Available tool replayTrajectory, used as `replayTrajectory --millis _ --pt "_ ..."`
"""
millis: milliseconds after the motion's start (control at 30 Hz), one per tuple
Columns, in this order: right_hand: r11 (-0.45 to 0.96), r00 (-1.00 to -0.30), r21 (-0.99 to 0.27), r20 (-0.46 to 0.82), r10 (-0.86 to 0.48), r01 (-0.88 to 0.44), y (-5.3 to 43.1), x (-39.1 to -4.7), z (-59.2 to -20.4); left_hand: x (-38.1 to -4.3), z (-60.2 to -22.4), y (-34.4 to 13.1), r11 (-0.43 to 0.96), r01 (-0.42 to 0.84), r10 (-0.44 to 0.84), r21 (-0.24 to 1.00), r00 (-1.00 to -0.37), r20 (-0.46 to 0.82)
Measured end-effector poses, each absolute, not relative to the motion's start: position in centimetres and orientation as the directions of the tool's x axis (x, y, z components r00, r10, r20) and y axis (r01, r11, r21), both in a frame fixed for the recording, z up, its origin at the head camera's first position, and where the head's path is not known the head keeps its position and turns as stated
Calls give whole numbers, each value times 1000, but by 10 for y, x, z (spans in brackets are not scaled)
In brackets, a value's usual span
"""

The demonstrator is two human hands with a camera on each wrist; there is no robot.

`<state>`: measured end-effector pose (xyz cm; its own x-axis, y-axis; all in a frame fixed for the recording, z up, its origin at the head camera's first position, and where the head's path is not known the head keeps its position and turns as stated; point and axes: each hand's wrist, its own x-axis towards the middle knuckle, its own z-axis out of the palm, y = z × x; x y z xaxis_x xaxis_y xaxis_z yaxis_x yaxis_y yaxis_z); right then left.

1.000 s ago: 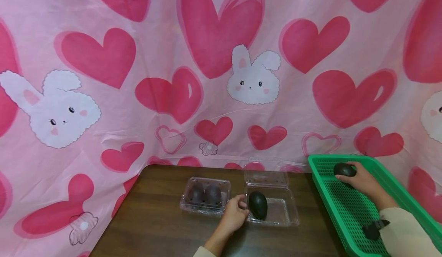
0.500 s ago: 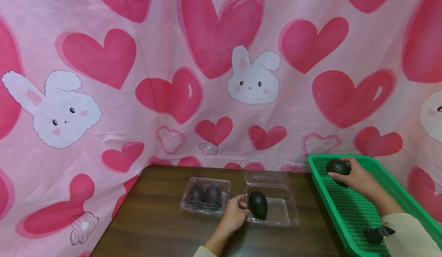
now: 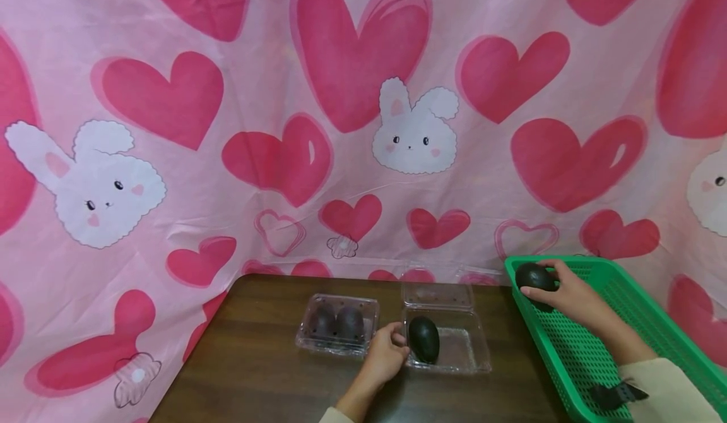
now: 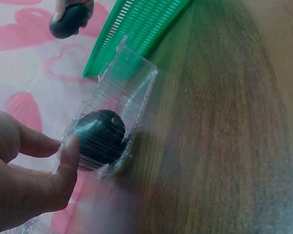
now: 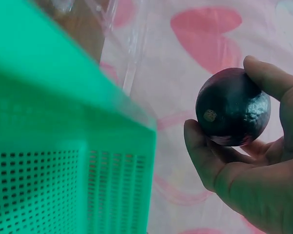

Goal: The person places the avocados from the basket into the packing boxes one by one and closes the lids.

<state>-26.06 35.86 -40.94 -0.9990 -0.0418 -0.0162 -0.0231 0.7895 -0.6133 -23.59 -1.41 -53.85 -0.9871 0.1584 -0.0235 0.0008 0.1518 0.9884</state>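
Note:
A dark avocado [image 3: 536, 276] is gripped between the thumb and fingers of my right hand [image 3: 573, 293], over the far left corner of the green basket [image 3: 545, 360]. Its pale stem scar shows in the right wrist view, where the avocado [image 5: 233, 107] appears beside the basket wall. With thumb and forefinger my left hand [image 3: 386, 357] pinches the left wall of an open clear plastic clamshell box [image 3: 462, 350]. Inside that box, in its left half, lies another avocado [image 3: 423, 339]; the lid [image 3: 437, 293] stands tipped back behind.
Left of my left hand sits a closed clear clamshell box [image 3: 307, 338] with two dark avocados in it. Brown wooden table [image 3: 255, 366] lies under both boxes. A pink heart-and-bunny cloth [image 3: 352, 158] hangs directly behind the table and basket.
My right hand has carried its avocado leftward, from over the basket's inside to its far left corner. The left hand and both boxes have stayed in place.

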Motion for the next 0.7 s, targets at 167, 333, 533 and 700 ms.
replayTrajectory --millis 167,333,533,700 --pt "776 -998 -630 -6 -61 -44 344 -256 -410 -236 -538 -14 143 -4 159 990 -987 -27" --pt "774 -997 -631 -11 -70 -47 333 -253 -412 -235 -538 -14 144 4 163 990 -986 -20" --pt "758 -996 -650 -26 -90 -52 318 -250 -416 -235 -537 -13 147 7 156 989 -988 -16" --pt "743 -993 -667 -41 -107 -52 305 -249 -424 -235 -536 -12 154 3 149 988 -989 -21"
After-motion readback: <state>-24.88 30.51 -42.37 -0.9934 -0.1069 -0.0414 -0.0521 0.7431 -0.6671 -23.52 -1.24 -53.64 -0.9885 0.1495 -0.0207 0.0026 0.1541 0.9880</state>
